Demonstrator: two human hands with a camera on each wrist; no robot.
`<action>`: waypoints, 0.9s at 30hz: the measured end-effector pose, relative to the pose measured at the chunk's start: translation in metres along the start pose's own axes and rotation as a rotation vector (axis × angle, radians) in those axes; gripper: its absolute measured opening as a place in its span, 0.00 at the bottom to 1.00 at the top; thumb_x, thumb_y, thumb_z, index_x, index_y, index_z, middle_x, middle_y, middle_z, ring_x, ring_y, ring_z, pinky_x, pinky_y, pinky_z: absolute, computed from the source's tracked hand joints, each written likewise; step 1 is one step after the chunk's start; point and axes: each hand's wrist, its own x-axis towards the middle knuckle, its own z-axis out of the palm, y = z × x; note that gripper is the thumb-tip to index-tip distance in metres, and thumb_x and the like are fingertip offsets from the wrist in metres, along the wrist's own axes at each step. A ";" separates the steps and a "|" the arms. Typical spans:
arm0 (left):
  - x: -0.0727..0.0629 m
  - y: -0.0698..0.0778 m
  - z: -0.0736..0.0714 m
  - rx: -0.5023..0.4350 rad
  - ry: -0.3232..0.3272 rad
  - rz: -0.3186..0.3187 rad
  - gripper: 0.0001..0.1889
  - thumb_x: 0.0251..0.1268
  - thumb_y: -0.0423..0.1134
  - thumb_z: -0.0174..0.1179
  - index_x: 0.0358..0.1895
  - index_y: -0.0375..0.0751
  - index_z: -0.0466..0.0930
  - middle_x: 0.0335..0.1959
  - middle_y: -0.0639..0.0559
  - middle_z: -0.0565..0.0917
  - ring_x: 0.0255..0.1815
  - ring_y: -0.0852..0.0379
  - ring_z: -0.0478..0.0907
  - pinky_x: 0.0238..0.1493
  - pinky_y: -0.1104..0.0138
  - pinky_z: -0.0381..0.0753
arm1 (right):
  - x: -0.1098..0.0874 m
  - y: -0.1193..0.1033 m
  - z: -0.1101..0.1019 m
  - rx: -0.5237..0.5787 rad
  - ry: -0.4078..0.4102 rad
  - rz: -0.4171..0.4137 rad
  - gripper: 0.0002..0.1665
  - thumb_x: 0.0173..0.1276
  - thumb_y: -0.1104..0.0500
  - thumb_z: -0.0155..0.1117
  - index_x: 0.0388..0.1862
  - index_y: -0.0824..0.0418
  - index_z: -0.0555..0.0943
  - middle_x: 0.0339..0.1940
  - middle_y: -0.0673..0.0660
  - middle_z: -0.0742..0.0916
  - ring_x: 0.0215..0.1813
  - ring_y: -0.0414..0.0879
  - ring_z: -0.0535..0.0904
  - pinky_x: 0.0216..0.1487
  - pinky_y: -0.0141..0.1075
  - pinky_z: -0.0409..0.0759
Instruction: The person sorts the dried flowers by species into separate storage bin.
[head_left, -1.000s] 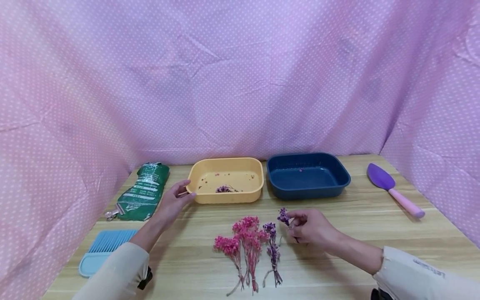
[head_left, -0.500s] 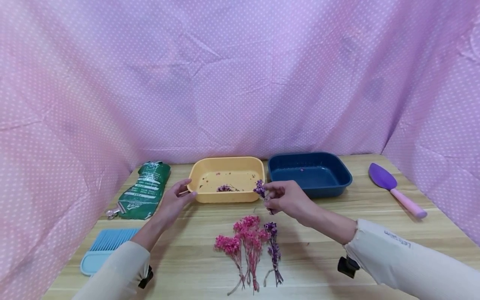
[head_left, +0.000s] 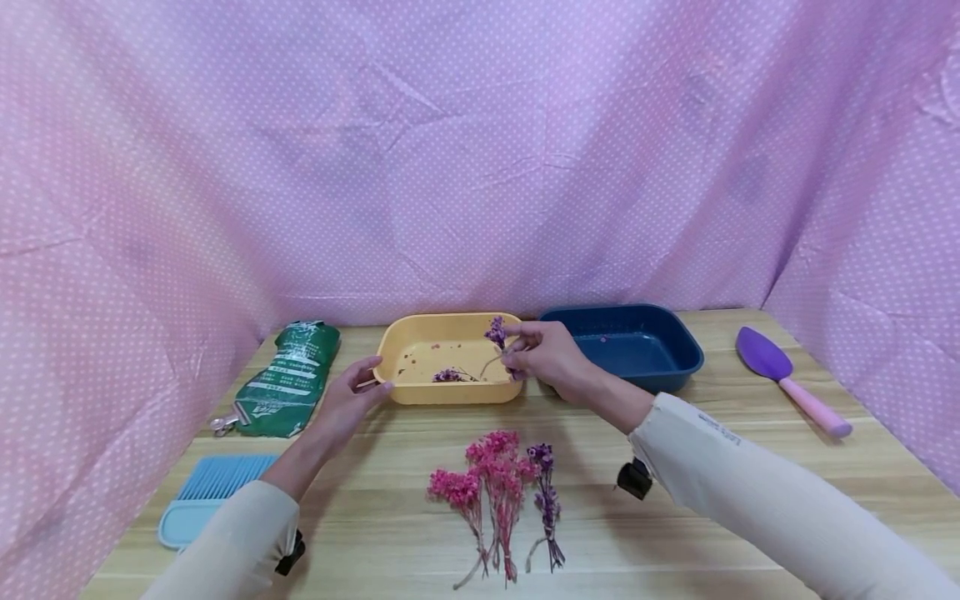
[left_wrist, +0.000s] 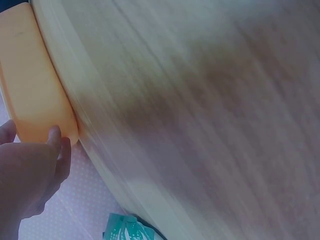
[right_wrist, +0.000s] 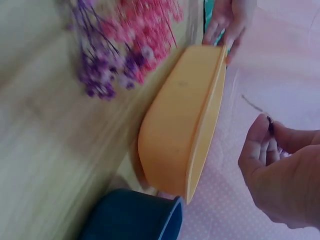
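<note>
In the head view my right hand (head_left: 551, 354) pinches a small bunch of dried purple flowers (head_left: 496, 332) above the right end of the yellow tub (head_left: 450, 394). A thin string trails from the bunch. The right wrist view shows my thumb and fingers meeting on its stems, with the blossoms mostly hidden by the hand. My left hand (head_left: 350, 398) holds the tub's left end at the rim, thumb toward the front corner. A purple flower sprig (head_left: 450, 376) and scattered petals lie inside the tub.
Two pink dried flower bunches (head_left: 501, 475) and a purple bunch (head_left: 547, 500) lie in front. A dark blue tub (head_left: 637, 354) stands right of the yellow one. Left are a clipped green bag (head_left: 292, 379) and light blue brush (head_left: 217, 492). A purple spatula (head_left: 765, 354) lies far right.
My right hand has carried the purple bunch leftward and away from me, from the table beside the other bunches to over the yellow tub. The left hand has stayed on the tub's rim.
</note>
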 end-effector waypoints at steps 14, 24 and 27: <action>0.000 0.002 0.001 -0.010 -0.001 -0.019 0.32 0.70 0.38 0.57 0.74 0.42 0.55 0.69 0.36 0.63 0.69 0.42 0.64 0.66 0.55 0.69 | 0.049 0.008 0.008 -0.145 0.028 0.116 0.27 0.61 0.75 0.64 0.61 0.67 0.77 0.31 0.61 0.85 0.33 0.54 0.84 0.39 0.45 0.86; 0.001 0.003 0.001 -0.010 0.001 -0.019 0.32 0.70 0.38 0.57 0.74 0.42 0.56 0.69 0.36 0.63 0.69 0.42 0.64 0.66 0.55 0.69 | 0.055 0.008 0.007 -0.230 -0.014 0.042 0.30 0.68 0.65 0.60 0.68 0.71 0.67 0.49 0.68 0.82 0.48 0.58 0.83 0.53 0.48 0.81; 0.001 0.002 0.001 -0.009 -0.002 -0.017 0.33 0.70 0.38 0.57 0.74 0.42 0.55 0.69 0.36 0.63 0.69 0.42 0.64 0.66 0.55 0.69 | 0.052 0.007 0.005 -0.273 0.010 0.023 0.31 0.69 0.62 0.60 0.69 0.70 0.65 0.53 0.68 0.81 0.48 0.58 0.83 0.53 0.47 0.81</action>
